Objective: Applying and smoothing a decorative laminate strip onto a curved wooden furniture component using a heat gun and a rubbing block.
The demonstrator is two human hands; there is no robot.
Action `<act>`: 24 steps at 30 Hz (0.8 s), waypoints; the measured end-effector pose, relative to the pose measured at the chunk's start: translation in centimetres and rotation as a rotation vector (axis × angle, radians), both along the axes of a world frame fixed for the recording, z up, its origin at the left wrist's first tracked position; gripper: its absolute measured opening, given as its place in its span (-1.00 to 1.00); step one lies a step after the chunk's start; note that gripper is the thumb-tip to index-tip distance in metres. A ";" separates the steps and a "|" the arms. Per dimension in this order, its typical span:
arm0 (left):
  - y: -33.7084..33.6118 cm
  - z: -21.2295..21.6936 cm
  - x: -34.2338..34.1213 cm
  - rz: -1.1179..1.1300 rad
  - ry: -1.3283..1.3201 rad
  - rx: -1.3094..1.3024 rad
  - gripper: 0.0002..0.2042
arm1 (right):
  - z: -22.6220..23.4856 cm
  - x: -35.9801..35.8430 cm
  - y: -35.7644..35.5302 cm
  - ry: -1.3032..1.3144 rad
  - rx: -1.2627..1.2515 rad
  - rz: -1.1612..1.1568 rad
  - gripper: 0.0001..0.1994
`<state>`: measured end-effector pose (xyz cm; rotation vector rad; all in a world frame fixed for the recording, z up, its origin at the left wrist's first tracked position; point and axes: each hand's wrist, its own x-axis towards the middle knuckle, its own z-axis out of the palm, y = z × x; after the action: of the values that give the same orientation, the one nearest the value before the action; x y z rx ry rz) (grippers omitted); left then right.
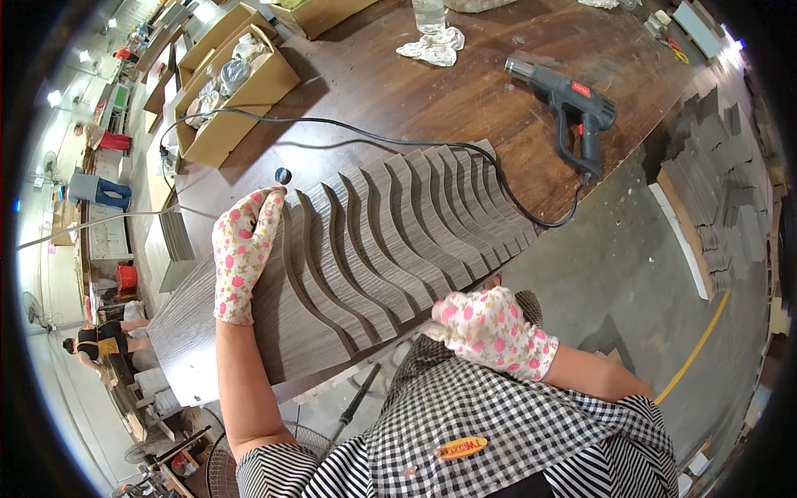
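Note:
A grey wood-grain panel (pixel 303 319) with several raised wavy strips (pixel 411 224) lies slanted across the table before me. My left hand (pixel 247 249), in a white glove with pink flowers, rests at its far left part. Its fingers are drawn together beside the far end of the leftmost strip; what they pinch is hidden. Just beyond the fingertips is a small round dark thing (pixel 283 176). My right hand (pixel 498 330), gloved alike, is closed over the near edge of the panel, close to my checked apron. Whatever it holds does not show.
A black heat gun (pixel 569 108) lies at the far right, its cord (pixel 357 129) running behind the panel. Cardboard boxes (pixel 249 108) stand far left. A white cloth (pixel 436 48) lies near a clear bottle (pixel 429 17). Stacked grey boards (pixel 714 191) are at right.

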<state>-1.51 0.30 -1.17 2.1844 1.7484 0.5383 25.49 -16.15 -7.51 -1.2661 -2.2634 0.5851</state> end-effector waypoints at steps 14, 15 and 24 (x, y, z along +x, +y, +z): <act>0.1 0.2 0.0 -0.012 0.063 0.017 -0.68 | 2.2 -1.9 2.5 -0.258 0.137 0.099 -0.90; 0.2 0.2 0.1 -0.031 0.087 0.014 -0.69 | 2.1 -1.9 2.2 -0.261 0.142 0.100 -0.90; 0.0 0.0 -0.1 -0.016 0.027 0.033 -0.70 | 0.4 1.2 0.9 0.226 -0.163 -0.155 -0.73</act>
<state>-1.62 0.27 -1.13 2.2362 1.7463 0.5407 26.68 -15.20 -7.12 -1.3631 -1.9462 0.8237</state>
